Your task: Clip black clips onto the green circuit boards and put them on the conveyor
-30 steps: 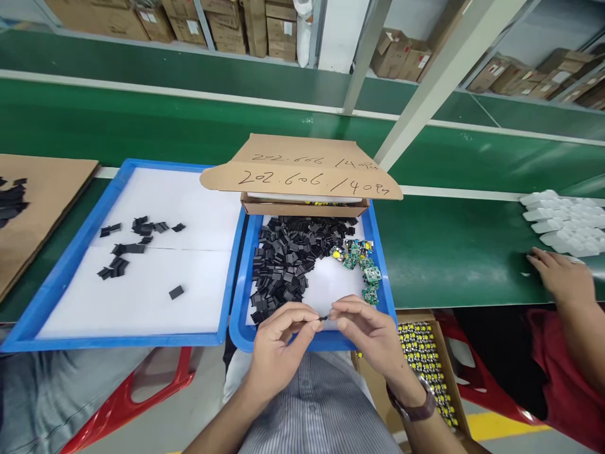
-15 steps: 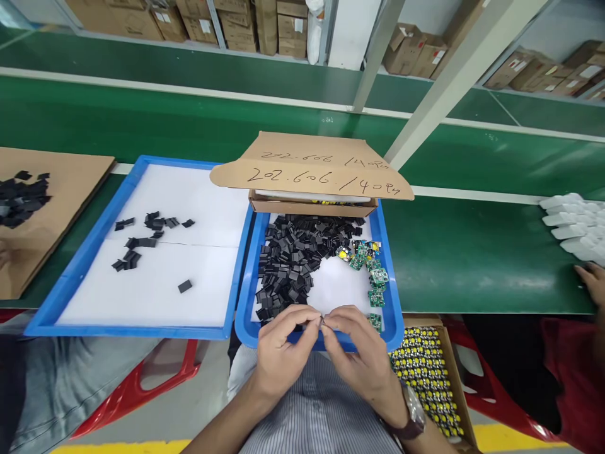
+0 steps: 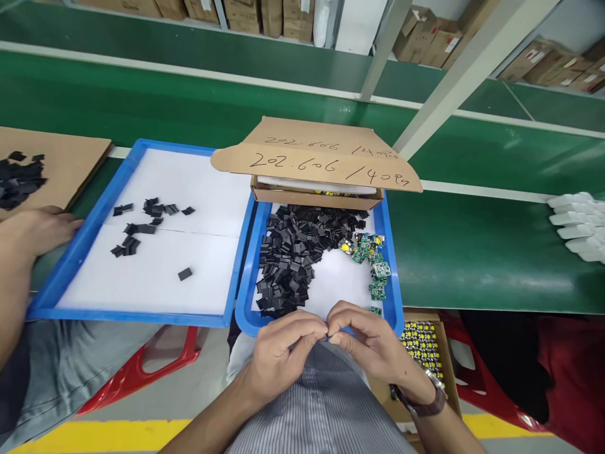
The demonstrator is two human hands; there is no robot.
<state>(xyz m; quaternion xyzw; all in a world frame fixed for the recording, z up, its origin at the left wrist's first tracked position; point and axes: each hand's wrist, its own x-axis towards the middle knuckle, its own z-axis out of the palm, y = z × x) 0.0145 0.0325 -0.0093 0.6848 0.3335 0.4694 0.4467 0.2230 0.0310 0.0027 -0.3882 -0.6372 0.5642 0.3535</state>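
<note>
My left hand [image 3: 288,348] and my right hand [image 3: 362,337] meet fingertip to fingertip over the near rim of a blue tray [image 3: 246,277]. Both are closed in a pinch, and whatever sits between the fingers is hidden. Just beyond them, a heap of small black folded pieces [image 3: 288,258] covers the tray's left and back. Several small green circuit boards [image 3: 379,271], a few with yellow parts, lie along its right side. A wristwatch [image 3: 432,397] is on my right wrist.
An open cardboard box [image 3: 312,198] with handwriting on its flap stands at the tray's back. Left is another blue tray [image 3: 189,320] with scattered black pieces. A co-worker's hand [image 3: 42,230] rests beside it. A carton of yellow-topped parts [image 3: 425,347] sits low right.
My hands have drawn slightly closer to my body and stay pinched together. A co-worker's arm has come in at the left; the hand at the far right has gone from view.
</note>
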